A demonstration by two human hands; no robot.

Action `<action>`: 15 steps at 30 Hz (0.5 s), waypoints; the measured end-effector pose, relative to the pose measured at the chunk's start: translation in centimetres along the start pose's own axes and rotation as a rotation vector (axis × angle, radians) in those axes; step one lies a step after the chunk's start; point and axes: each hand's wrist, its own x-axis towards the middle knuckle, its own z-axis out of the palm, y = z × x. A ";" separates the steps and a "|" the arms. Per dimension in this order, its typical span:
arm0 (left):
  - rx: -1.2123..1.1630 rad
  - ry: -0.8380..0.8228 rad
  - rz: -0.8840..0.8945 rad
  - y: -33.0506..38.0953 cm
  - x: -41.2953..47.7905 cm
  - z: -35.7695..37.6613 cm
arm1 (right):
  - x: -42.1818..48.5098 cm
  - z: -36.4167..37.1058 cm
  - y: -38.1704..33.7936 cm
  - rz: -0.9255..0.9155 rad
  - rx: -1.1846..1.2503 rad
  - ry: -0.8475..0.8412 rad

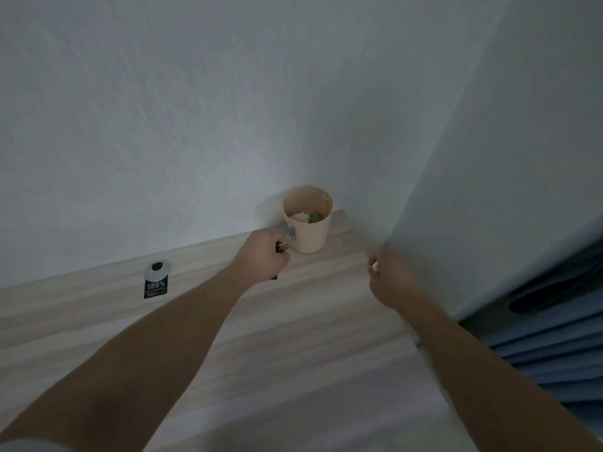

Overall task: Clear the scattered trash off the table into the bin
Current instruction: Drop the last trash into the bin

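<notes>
Step in hand: both hands carry scraps toward the bin [307, 220], a small beige cup in the desk [326, 337] corner, already holding white and green trash. Left hand [262, 256], just beside the bin: fingers closed on a thin dark item, identity unclear. Right hand [388, 278]: fingers pinched on a small white scrap [375, 265]. Black tag [156, 282] lies untouched at left. Next move, likely: lift over the rim, release.

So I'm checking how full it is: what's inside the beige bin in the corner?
Inside the beige bin lie a whitish crumpled piece and something green. Its near wall hides whatever lies lower down, so how full it is can't be judged.
</notes>
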 end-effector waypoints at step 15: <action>0.059 0.055 -0.067 5.5 13.7 0.1 | 11.0 -3.6 4.0 -0.105 0.037 -0.027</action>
